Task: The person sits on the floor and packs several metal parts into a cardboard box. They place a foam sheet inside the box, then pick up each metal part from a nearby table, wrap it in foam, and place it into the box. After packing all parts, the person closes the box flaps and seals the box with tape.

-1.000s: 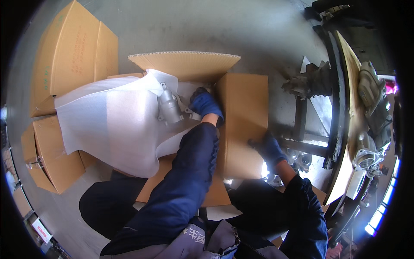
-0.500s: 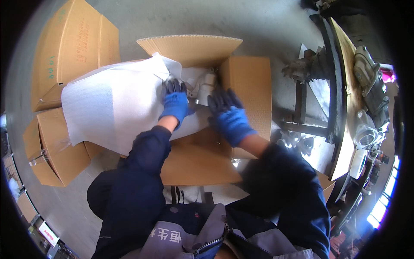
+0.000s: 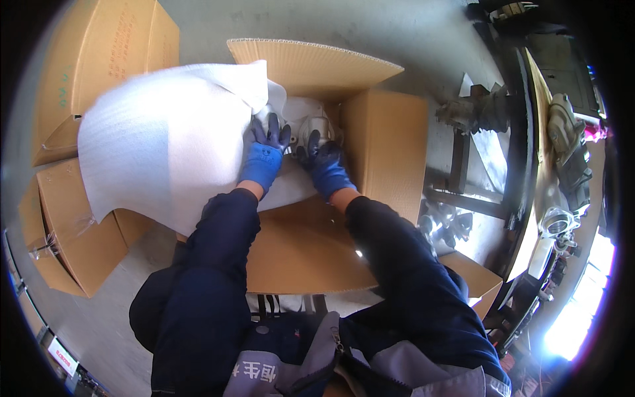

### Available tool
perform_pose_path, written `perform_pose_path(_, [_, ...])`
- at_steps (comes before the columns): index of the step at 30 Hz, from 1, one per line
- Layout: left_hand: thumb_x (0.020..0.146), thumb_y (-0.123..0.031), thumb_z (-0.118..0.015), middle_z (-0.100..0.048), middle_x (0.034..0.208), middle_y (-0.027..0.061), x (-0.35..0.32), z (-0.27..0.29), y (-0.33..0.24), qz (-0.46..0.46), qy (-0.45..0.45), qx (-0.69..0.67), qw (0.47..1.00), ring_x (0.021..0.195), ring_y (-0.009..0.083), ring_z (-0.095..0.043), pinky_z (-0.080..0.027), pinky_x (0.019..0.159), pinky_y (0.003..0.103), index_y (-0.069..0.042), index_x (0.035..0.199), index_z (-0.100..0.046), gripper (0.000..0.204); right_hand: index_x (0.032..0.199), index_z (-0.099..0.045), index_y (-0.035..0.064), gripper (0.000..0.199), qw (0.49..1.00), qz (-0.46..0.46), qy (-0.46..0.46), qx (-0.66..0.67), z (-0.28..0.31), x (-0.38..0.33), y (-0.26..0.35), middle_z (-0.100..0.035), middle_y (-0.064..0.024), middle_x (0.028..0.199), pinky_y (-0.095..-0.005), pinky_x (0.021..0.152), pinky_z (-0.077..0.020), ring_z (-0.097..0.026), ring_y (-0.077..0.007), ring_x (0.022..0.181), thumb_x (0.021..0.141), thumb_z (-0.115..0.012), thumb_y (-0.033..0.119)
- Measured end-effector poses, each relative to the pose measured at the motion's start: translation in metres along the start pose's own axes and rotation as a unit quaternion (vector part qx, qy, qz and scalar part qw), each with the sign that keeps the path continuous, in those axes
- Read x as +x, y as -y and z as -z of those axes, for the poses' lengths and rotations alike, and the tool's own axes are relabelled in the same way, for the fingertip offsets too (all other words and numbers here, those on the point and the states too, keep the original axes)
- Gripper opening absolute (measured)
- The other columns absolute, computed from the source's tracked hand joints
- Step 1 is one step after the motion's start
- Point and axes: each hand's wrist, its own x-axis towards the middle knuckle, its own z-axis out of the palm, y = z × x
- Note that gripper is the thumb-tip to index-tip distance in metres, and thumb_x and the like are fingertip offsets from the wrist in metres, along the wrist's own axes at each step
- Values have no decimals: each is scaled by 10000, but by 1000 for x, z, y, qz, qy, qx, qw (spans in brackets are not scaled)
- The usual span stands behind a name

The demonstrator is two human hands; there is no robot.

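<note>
An open cardboard box [image 3: 317, 264] stands in front of me, lined with a white foam sheet [image 3: 139, 142] that drapes over its left side. Inside, a silver metal casting with a round end [image 3: 318, 125] lies near the right wall. My right hand [image 3: 326, 167], in a blue and black glove, has its fingers curled round the near end of this casting. My left hand [image 3: 264, 157], gloved alike, has its fingers bent over a second silver metal part [image 3: 266, 114] beside the foam's folded edge. The lower ends of both parts are hidden by my hands.
Closed cardboard boxes [image 3: 99, 66] stand on the floor at the left. At the right, a wooden-topped bench [image 3: 529, 198] carries several metal castings [image 3: 562, 122]. More metal parts [image 3: 450, 221] lie below it. The lined box's far flap [image 3: 317, 66] stands up.
My right hand has moved left, from beside the box's right wall onto the casting, and its fingers have curled. My left hand stays at its part. The view has shifted slightly.
</note>
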Motion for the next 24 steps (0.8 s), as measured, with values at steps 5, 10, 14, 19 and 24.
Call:
perform_pose_path(5, [919,-116,-483,-235,1589,204,-20,-4,-2,6,-11,1,1000,1402,563,-223,-276,1092,692,-164,1481,-401,570,1463,-409,301,572,995,-51,57,62,18,17,-8,-271,-300,1551,-628,747,-528,-615,-489,939,925,-490,124])
perform_pose_path(10, [833,-195,-599,-344,1533,222,-32,28,-45,25,-79,-90,992,1307,417,-424,-334,1087,571,-172,1461,-459,644,1527,-305,358,697,997,-35,-47,-49,11,10,-20,-156,-297,1595,-586,742,-540,-637,-419,947,910,-501,100])
perform_pose_path(14, [834,-326,-680,-393,1502,248,-10,63,-54,-22,320,-244,915,1267,391,-515,-460,980,497,-112,1460,-451,700,1547,-258,392,811,979,-12,195,62,65,33,-34,-95,-288,1614,-548,840,-539,-605,-440,1098,853,-547,86])
perform_pose_path(19, [821,-366,-764,-563,1329,276,-25,6,-71,130,183,-456,861,1163,384,-606,-530,882,369,-51,1427,-434,759,1543,-263,415,772,956,-21,253,146,80,41,-52,-25,-214,1646,-527,942,-509,-542,-395,1265,891,-528,98])
perform_pose_path(24, [854,-91,-696,-677,1135,216,-21,36,-73,-55,346,-587,730,983,293,-684,-541,826,371,-43,1290,-580,453,1542,-281,390,798,922,62,278,261,99,51,-97,-146,-187,1637,-472,1044,-450,-501,-390,1311,853,-603,148])
